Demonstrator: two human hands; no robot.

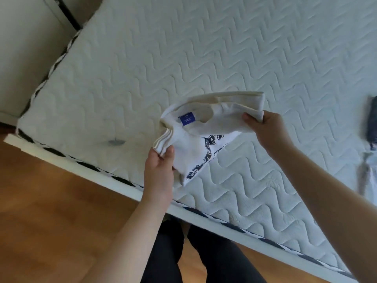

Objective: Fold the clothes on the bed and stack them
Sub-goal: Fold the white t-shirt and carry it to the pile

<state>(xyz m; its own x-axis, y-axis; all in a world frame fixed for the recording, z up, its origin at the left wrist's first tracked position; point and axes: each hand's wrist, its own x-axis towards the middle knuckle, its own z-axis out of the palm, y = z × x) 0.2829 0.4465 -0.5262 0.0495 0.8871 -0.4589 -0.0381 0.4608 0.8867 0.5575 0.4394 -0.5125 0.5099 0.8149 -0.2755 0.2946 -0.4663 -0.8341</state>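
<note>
Mattress (204, 48), quilted, bare; dark garment (372, 121) at right edge; shirt (195, 144), white, held above it; left hand (160, 166) and right hand (265, 127) each grasping a shirt end, fingers curled.

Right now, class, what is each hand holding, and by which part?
Both hold one white T-shirt, raised over the mattress. The left hand grips the striped sleeve end; the right hand pinches the opposite folded edge.

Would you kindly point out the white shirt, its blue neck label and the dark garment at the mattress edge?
white shirt (195, 148): head view, front panel beside the dark lettering.
blue neck label (186, 119): head view, middle of the label.
dark garment (372, 119): head view, its visible left part at the frame's right edge.
</note>
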